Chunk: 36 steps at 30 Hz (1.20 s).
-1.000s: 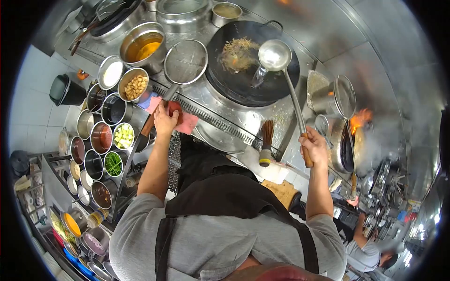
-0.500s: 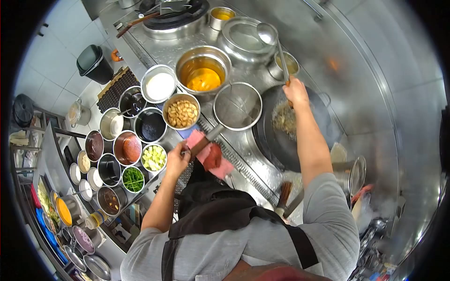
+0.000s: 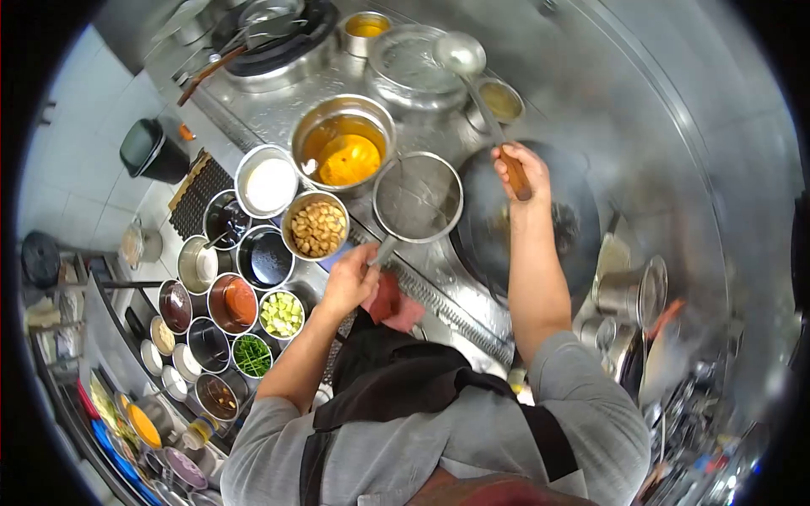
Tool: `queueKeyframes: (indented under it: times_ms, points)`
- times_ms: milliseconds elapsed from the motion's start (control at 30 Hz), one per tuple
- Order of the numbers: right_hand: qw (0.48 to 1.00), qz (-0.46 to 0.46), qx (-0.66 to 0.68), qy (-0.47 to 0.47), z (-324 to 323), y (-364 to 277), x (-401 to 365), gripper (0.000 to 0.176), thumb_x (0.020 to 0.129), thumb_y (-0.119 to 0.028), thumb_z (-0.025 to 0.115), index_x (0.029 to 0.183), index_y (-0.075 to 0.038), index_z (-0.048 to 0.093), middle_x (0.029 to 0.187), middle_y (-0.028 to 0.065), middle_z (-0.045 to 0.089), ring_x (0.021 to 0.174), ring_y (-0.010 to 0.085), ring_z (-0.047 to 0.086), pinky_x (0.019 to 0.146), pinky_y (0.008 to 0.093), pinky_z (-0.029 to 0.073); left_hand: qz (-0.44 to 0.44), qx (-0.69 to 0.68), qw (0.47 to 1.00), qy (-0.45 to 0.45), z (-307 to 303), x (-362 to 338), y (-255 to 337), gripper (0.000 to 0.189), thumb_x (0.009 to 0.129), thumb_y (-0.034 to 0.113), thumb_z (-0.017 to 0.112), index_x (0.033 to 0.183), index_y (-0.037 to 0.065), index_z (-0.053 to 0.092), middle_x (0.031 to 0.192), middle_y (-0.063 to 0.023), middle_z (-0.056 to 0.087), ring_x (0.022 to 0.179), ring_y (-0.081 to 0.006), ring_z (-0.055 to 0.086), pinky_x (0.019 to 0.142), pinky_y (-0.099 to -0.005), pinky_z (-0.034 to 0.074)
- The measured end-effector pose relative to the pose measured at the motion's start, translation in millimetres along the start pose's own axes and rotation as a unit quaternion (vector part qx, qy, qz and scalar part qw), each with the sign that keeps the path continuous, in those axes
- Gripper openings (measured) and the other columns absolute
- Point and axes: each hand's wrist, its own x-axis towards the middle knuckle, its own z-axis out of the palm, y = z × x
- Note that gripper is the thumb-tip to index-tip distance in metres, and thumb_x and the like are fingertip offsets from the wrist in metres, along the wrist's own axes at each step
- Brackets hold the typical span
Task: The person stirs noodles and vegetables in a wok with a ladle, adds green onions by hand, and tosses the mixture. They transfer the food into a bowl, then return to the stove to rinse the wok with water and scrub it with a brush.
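Note:
My right hand (image 3: 523, 173) is closed around the wooden handle of a ladle (image 3: 461, 54), whose bowl hangs above the back of the steel counter. Below that hand is a dark wok (image 3: 494, 244), with steam over it and some dark food, blurred, in its middle. My left hand (image 3: 351, 278) is closed on the handle of a round mesh strainer (image 3: 418, 198), near the rim. The strainer lies level between the wok and a pot of orange liquid (image 3: 348, 160). A pink-red cloth (image 3: 396, 305) lies just beside my left hand.
Bowls of browned nut-like pieces (image 3: 317, 226), white powder (image 3: 270, 184), pale green cubes (image 3: 282, 314) and chopped greens (image 3: 252, 355) stand on the left. A lidded pot (image 3: 418, 63) is at the back. Metal pots (image 3: 624, 291) stand right of the wok.
My left hand has slid up the strainer's handle towards its rim. My right hand has lifted the ladle slightly away from the wok. More steam hides the food in the wok.

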Motion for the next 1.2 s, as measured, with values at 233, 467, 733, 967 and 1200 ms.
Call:
queueKeyframes:
  times_ms: [233, 467, 733, 967, 1200]
  points:
    - [0.999, -0.033, -0.013, -0.023, -95, -52, -155, 0.057, 0.077, -0.008, 0.061, 0.126, 0.013, 0.040, 0.086, 0.0160, 0.060, 0.055, 0.0181, 0.054, 0.042, 0.0252, 0.039, 0.306, -0.037, 0.941, -0.141, 129, -1, 108, 0.026, 0.080, 0.011, 0.063, 0.104, 0.000, 0.062, 0.102, -0.0182, 0.062, 0.095, -0.0345, 0.061, 0.086, -0.0407, 0.048]
    - [0.996, -0.019, -0.068, 0.054, -193, -47, -251, 0.061, 0.077, -0.008, 0.061, 0.129, 0.013, 0.037, 0.084, 0.0146, 0.061, 0.051, 0.0178, 0.054, 0.042, 0.0263, 0.040, 0.359, 0.185, 0.887, -0.224, 237, -18, 112, 0.011, 0.079, 0.010, 0.059, 0.086, 0.003, 0.062, 0.079, -0.0124, 0.061, 0.079, -0.0314, 0.060, 0.076, -0.0412, 0.047]
    - [0.918, -0.010, -0.373, 0.134, -256, -23, -299, 0.051, 0.077, -0.008, 0.059, 0.124, 0.009, 0.047, 0.088, 0.0183, 0.064, 0.061, 0.0278, 0.062, 0.053, 0.0364, 0.050, 0.386, 0.173, 0.896, -0.133, 247, -24, 99, 0.013, 0.080, 0.009, 0.058, 0.089, 0.004, 0.066, 0.076, -0.0105, 0.061, 0.075, -0.0304, 0.059, 0.070, -0.0411, 0.044]
    - [0.789, 0.003, -0.594, 0.156, -228, 47, -320, 0.041, 0.081, -0.017, 0.056, 0.118, -0.001, 0.053, 0.096, 0.0232, 0.065, 0.091, 0.0392, 0.062, 0.081, 0.0454, 0.049, 0.348, 0.123, 0.919, -0.138, 252, -15, 88, 0.015, 0.081, 0.011, 0.059, 0.091, 0.003, 0.067, 0.086, -0.0147, 0.063, 0.083, -0.0322, 0.061, 0.078, -0.0418, 0.048]
    - [0.937, 0.078, -0.341, 0.021, -169, 76, -324, 0.046, 0.086, -0.033, 0.062, 0.120, -0.003, 0.058, 0.100, 0.0199, 0.067, 0.091, 0.0293, 0.065, 0.081, 0.0362, 0.049, -0.183, -0.309, 0.914, -0.188, 200, -82, 132, 0.037, 0.083, 0.018, 0.062, 0.114, 0.000, 0.053, 0.095, -0.0158, 0.060, 0.085, -0.0273, 0.062, 0.072, -0.0384, 0.051]
